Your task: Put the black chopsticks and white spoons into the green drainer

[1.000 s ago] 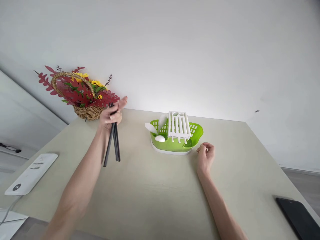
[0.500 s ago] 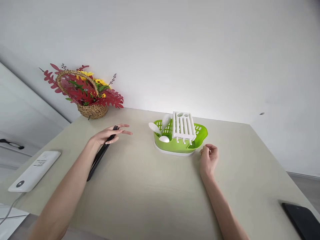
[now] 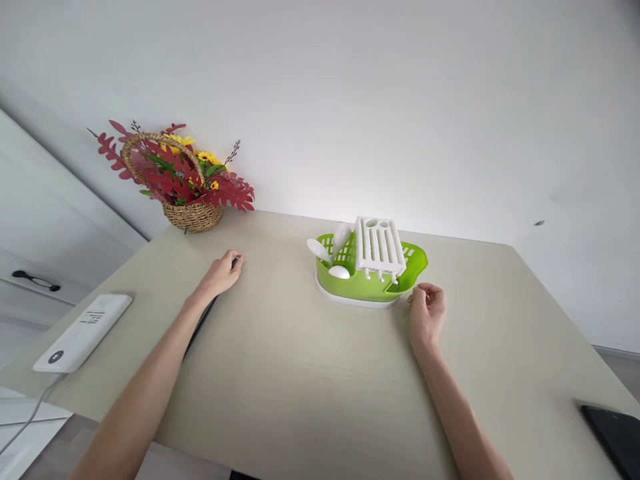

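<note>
My left hand [image 3: 223, 275] is closed around black chopsticks [image 3: 202, 325] on the left of the table. Their lower part shows behind my forearm, and the rest is mostly covered by the hand. On the right, my right hand [image 3: 429, 313] rests with curled fingers and nothing visible in them. It lies close by the right end of a green slotted basket [image 3: 345, 287] on a white base. White spoons [image 3: 340, 272] stand in the basket's left part. A white slotted holder [image 3: 380, 248] with small hooks sits on its front right side.
A wicker basket of red and yellow flowers [image 3: 194, 217] stands at the back left by the wall. A white power strip [image 3: 85, 333] with a cable lies at the left edge. A black phone [image 3: 613, 433] lies at the right front. A pale table [image 3: 310, 400] carries these things.
My left hand's outstretched fingers have folded in around the chopsticks. My right hand keeps its curled pose beside the basket. The whole view has shifted slightly.
</note>
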